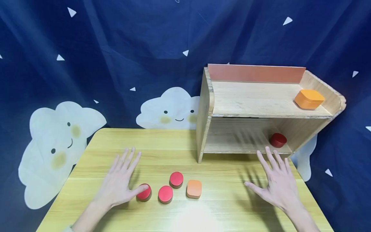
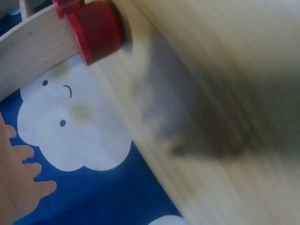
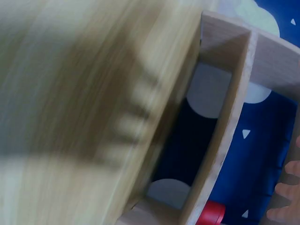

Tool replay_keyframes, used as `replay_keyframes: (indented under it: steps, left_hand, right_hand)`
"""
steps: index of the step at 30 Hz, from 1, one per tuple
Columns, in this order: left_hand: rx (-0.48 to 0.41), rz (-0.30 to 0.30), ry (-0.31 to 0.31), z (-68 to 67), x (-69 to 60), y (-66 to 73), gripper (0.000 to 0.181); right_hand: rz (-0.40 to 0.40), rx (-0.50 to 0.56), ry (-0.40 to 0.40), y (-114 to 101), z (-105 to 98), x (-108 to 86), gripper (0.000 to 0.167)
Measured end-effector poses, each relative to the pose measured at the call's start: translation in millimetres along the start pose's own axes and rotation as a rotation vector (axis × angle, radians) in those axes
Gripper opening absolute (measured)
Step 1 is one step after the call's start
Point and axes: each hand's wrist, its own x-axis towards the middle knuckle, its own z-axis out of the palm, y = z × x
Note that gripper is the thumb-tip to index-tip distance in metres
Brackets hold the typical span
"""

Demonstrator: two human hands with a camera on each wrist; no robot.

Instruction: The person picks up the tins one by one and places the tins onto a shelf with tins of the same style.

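Observation:
In the head view my left hand is spread palm down over the table's left part, its thumb overlapping a red round block; touching or hovering, I cannot tell. Beside it lie two more red round blocks and an orange square block. My right hand is spread in front of the shelf's right side, holding nothing. The left wrist view has the left hand's fingers and a red block. Fingers of the right hand show at the right wrist view's edge.
A two-level wooden shelf stands at the back right of the table. Its upper level bears a yellow-orange block, its lower level a dark red round block. Behind hangs a blue curtain with clouds.

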Motion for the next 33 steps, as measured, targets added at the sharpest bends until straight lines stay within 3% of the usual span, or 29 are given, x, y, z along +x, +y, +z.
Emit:
replay_keyframes:
  steps: [7,13,20,26,29,33]
  left_hand:
    - [-0.113,-0.039,0.000,6.3,4.1,21.2,0.117]
    - [-0.229,-0.049,-0.018,8.8,21.1,44.8,0.109]
    - [-0.374,-0.060,-0.022,14.5,42.4,66.9,0.099]
    - [-0.487,-0.036,0.021,21.2,58.6,85.1,0.092]
    - [-0.524,-0.013,0.032,24.9,66.9,94.7,0.090]
    - [-0.608,-0.032,0.011,30.2,77.6,108.4,0.086]
  right_hand:
    - [0.004,0.017,0.054,16.6,-5.3,-4.6,0.110]
    - [0.044,0.126,0.200,30.2,-10.1,-8.8,0.107]
    - [0.167,0.224,0.284,41.3,-12.3,-15.7,0.091]
    - [0.208,0.373,0.392,53.6,-10.8,-15.4,0.071]
    - [0.287,0.470,0.422,59.0,-11.3,-15.1,0.066]
    - [0.410,0.579,0.449,63.8,-12.7,-13.6,0.061]
